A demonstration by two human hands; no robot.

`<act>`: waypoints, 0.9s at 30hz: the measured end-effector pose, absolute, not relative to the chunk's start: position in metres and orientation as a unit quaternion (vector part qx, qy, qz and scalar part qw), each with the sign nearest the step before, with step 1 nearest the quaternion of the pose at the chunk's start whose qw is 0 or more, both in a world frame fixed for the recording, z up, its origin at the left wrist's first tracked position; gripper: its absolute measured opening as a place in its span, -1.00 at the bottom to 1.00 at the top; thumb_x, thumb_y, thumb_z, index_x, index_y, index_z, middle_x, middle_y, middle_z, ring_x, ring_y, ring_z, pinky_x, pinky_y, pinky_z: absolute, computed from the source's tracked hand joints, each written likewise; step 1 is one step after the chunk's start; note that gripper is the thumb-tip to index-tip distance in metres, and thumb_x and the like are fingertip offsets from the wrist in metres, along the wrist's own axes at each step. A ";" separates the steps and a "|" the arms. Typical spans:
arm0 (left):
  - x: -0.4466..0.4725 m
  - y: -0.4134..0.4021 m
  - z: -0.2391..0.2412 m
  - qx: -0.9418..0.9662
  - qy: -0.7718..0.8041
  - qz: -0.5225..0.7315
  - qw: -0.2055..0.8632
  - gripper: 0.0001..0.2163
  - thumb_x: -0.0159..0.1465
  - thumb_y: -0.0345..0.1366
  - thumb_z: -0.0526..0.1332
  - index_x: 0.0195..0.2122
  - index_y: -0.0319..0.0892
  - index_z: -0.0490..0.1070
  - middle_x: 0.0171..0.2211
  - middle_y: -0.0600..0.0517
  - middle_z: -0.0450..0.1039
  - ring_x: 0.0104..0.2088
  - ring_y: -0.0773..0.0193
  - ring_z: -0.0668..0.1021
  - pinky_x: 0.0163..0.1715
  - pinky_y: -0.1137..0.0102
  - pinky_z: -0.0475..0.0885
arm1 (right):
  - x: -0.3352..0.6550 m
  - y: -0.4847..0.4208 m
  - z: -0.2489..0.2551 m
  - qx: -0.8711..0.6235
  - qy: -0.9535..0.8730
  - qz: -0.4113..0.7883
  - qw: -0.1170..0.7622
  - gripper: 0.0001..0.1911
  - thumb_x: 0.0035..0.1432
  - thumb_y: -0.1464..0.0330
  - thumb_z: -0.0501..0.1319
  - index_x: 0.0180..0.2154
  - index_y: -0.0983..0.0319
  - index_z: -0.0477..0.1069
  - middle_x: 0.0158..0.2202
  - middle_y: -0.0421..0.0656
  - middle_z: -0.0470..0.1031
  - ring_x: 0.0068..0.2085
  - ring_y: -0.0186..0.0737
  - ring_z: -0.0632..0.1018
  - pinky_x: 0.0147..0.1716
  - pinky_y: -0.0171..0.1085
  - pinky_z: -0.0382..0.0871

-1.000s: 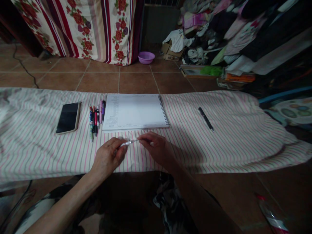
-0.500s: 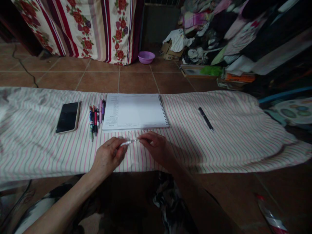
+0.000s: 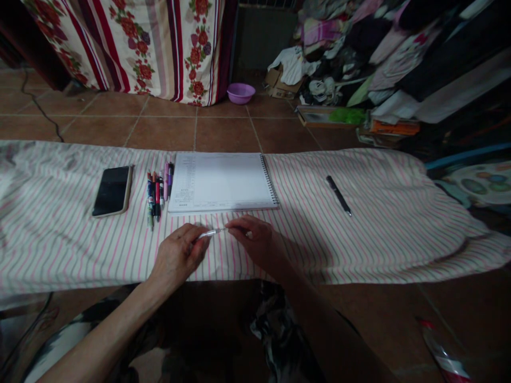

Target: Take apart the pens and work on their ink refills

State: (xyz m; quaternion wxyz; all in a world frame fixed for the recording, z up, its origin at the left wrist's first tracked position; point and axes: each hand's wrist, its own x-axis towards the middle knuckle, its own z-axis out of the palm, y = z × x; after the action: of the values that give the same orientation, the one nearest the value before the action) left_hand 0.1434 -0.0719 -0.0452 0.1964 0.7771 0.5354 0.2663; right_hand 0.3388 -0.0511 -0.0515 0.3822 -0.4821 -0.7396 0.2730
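A slim, pale, pen-like stick (image 3: 209,233) is held over the striped cloth (image 3: 303,255). Its back end is gripped by the bare left hand (image 3: 175,255); its thin tip is pinched by the bare right hand (image 3: 257,242). Almost nothing has been changed since a moment ago (only the view was nudged), so the same small work seems to be going on. A white, spiral-bound paper pad (image 3: 231,181) is set at twelve o'clock, colourful plastic pens (image 3: 157,194) at ten. The very tip is hidden by fingers.

Striped cloth (image 3: 383,229) bearing phone (image 3: 112,190), pen cluster (image 3: 157,196), spiral notebook (image 3: 229,181), black pen (image 3: 339,195).
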 end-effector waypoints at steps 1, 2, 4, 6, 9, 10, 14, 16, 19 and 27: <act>0.143 -0.072 -0.045 0.778 0.534 0.267 0.196 -0.80 0.23 -0.29 0.05 -0.19 -0.17 0.40 -0.32 0.00 0.43 -0.30 0.27 0.49 -0.29 0.39 0.40 | 0.339 -0.051 -0.051 -0.483 -0.739 0.272 0.382 -0.90 0.05 0.48 0.19 -0.36 0.21 0.45 -0.43 -0.21 0.48 -0.38 -0.34 0.47 -0.37 -0.37 0.30; 0.143 -0.072 -0.046 0.779 0.533 0.268 0.194 -0.80 0.23 -0.29 0.05 -0.19 -0.17 0.40 -0.32 0.00 0.43 -0.29 0.27 0.49 -0.29 0.39 0.40 | 0.338 -0.051 -0.051 -0.483 -0.740 0.271 0.382 -0.90 0.05 0.48 0.19 -0.36 0.21 0.45 -0.43 -0.21 0.48 -0.38 -0.34 0.47 -0.36 -0.37 0.30; 0.143 -0.072 -0.046 0.780 0.531 0.270 0.191 -0.80 0.23 -0.30 0.04 -0.19 -0.17 0.40 -0.31 0.00 0.43 -0.29 0.27 0.48 -0.29 0.38 0.40 | 0.338 -0.051 -0.050 -0.482 -0.741 0.272 0.379 -0.90 0.05 0.48 0.19 -0.36 0.21 0.45 -0.43 -0.21 0.48 -0.37 -0.33 0.47 -0.36 -0.36 0.30; 0.144 -0.072 -0.046 0.781 0.530 0.271 0.188 -0.80 0.23 -0.31 0.04 -0.19 -0.16 0.40 -0.31 0.01 0.43 -0.29 0.27 0.48 -0.29 0.38 0.41 | 0.338 -0.052 -0.049 -0.482 -0.744 0.272 0.374 -0.90 0.05 0.48 0.19 -0.36 0.20 0.45 -0.43 -0.21 0.48 -0.37 -0.33 0.47 -0.37 -0.36 0.30; 0.144 -0.072 -0.046 0.783 0.528 0.273 0.186 -0.81 0.23 -0.32 0.03 -0.20 -0.16 0.39 -0.32 0.01 0.43 -0.29 0.27 0.49 -0.30 0.38 0.41 | 0.338 -0.052 -0.049 -0.484 -0.747 0.269 0.369 -0.91 0.05 0.48 0.19 -0.37 0.20 0.45 -0.42 -0.21 0.48 -0.36 -0.33 0.47 -0.35 -0.35 0.30; 0.144 -0.072 -0.045 0.783 0.526 0.275 0.185 -0.81 0.23 -0.33 0.03 -0.20 -0.16 0.39 -0.32 0.01 0.43 -0.29 0.27 0.49 -0.31 0.38 0.41 | 0.338 -0.052 -0.049 -0.484 -0.749 0.267 0.366 -0.91 0.05 0.48 0.20 -0.37 0.20 0.45 -0.42 -0.20 0.48 -0.35 -0.32 0.48 -0.34 -0.35 0.30; 0.145 -0.072 -0.045 0.790 0.517 0.279 0.178 -0.81 0.23 -0.34 0.03 -0.20 -0.17 0.39 -0.31 0.00 0.44 -0.29 0.27 0.49 -0.30 0.38 0.42 | 0.337 -0.052 -0.049 -0.477 -0.759 0.259 0.360 -0.91 0.06 0.48 0.20 -0.37 0.20 0.45 -0.41 -0.20 0.50 -0.33 -0.30 0.48 -0.31 -0.33 0.31; 0.144 -0.072 -0.046 0.794 0.513 0.279 0.168 -0.81 0.24 -0.34 0.03 -0.20 -0.18 0.39 -0.31 -0.01 0.43 -0.29 0.27 0.48 -0.29 0.36 0.42 | 0.336 -0.052 -0.049 -0.472 -0.761 0.256 0.363 -0.91 0.06 0.48 0.19 -0.37 0.20 0.45 -0.41 -0.20 0.50 -0.33 -0.30 0.48 -0.31 -0.33 0.31; 0.144 -0.072 -0.047 0.800 0.510 0.276 0.154 -0.80 0.24 -0.33 0.02 -0.19 -0.20 0.39 -0.31 -0.02 0.43 -0.29 0.25 0.48 -0.28 0.33 0.43 | 0.335 -0.052 -0.050 -0.468 -0.764 0.252 0.367 -0.91 0.06 0.47 0.19 -0.37 0.21 0.45 -0.42 -0.19 0.51 -0.34 -0.30 0.49 -0.32 -0.32 0.32; 0.146 -0.073 -0.046 0.806 0.508 0.268 0.143 -0.79 0.25 -0.33 0.01 -0.17 -0.20 0.39 -0.32 -0.02 0.43 -0.30 0.26 0.48 -0.28 0.34 0.43 | 0.334 -0.052 -0.050 -0.463 -0.765 0.252 0.371 -0.93 0.07 0.44 0.19 -0.36 0.21 0.45 -0.41 -0.18 0.51 -0.33 -0.30 0.49 -0.31 -0.32 0.32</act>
State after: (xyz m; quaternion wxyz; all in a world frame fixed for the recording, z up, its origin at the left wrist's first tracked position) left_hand 0.1455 -0.0731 -0.0462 0.1435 0.8057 0.5082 0.2684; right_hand 0.3338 -0.0521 -0.0504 0.3707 -0.4626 -0.7650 0.2518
